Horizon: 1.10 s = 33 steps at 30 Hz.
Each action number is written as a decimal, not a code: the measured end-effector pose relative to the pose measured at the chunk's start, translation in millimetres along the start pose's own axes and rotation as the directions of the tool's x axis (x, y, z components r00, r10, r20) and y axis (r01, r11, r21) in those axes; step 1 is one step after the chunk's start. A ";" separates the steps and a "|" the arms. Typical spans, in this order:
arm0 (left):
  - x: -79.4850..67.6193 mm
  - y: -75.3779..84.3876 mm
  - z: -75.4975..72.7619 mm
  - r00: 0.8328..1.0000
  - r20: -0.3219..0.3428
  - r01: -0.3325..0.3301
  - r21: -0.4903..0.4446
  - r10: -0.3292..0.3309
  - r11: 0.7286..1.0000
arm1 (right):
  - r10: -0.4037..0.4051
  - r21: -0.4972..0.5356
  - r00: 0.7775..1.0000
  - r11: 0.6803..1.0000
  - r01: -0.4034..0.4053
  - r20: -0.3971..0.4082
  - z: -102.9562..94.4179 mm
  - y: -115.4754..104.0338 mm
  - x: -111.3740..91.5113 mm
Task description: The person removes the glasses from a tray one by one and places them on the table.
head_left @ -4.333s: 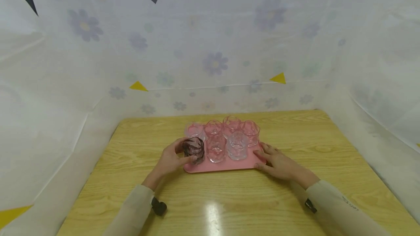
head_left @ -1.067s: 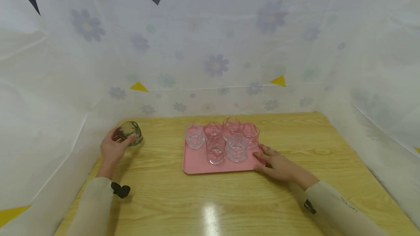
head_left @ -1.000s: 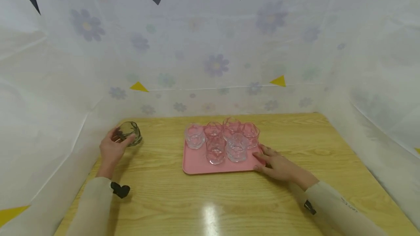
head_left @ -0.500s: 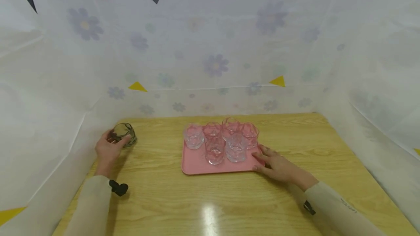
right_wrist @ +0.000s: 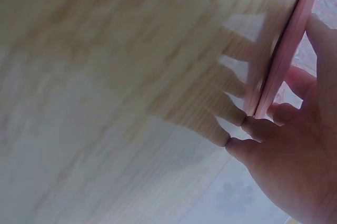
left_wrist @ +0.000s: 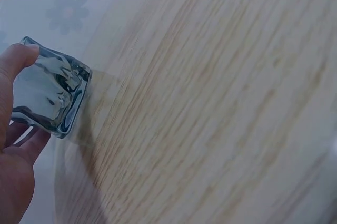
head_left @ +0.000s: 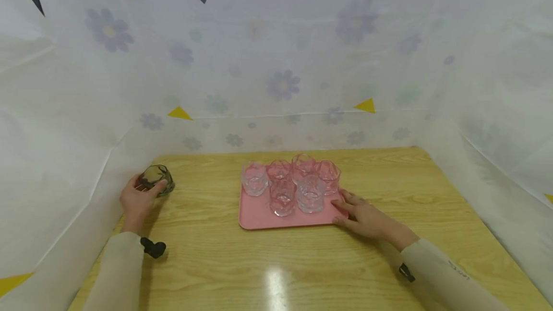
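My left hand (head_left: 137, 203) holds a dark smoky drinking glass (head_left: 167, 185), thumb on the near side and fingers behind. It is at the table's far left. In the left wrist view, this glass (left_wrist: 55, 89) has wavy, angular walls and stands low over the wood. A pink tray (head_left: 259, 218) lies mid-table. On it stand several tumblers, among them a clear glass (head_left: 255, 185), another clear glass (head_left: 311, 198) and a pink-looking glass (head_left: 329, 172). My right hand (head_left: 367, 219) rests at the tray's right edge, fingertips touching rim and table.
The wooden table (head_left: 224, 268) has white cloth walls at the back and both sides. The left cloth wall (head_left: 99, 186) rises close beside my left hand. Glasses crowd together on the tray, with some bare tray at its front left.
The smoky glass has gone from the tray's front left corner to the table's left side in my left hand, shifting slightly farther left and lower lately. My right hand stays put.
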<state>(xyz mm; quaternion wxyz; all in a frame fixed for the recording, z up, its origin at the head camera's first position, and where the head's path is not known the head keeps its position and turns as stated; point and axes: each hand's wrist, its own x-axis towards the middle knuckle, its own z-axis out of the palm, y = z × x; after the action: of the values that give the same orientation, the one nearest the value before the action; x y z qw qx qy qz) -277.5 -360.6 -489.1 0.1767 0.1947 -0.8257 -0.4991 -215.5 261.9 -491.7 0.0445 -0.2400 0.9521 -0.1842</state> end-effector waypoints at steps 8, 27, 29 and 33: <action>-6.5 -1.8 -3.3 0.999 0.032 0.008 0.015 -0.009 1.000 | 0.017 0.018 0.999 1.000 -0.018 0.032 2.4 3.6 -0.6; -1.0 5.7 -16.9 0.989 0.065 -0.142 0.089 0.136 0.986 | 0.007 0.014 1.000 1.000 -0.007 0.010 -0.9 0.4 -0.5; -0.9 7.4 -17.1 0.979 0.049 -0.204 0.090 0.200 0.975 | 0.004 0.012 1.000 1.000 -0.004 0.008 -1.5 -0.1 -0.5; -2.5 12.6 -15.3 0.952 -0.005 -0.305 0.103 0.307 0.947 | 0.004 0.012 1.000 1.000 -0.004 0.010 -1.6 -0.9 -0.6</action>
<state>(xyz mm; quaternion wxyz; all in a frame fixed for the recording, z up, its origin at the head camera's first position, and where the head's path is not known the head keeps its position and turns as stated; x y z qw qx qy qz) -269.7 -365.6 -471.4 0.2505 0.0779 -0.8682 -0.4212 -214.9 262.0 -490.0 0.0508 -0.2389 0.9512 -0.1885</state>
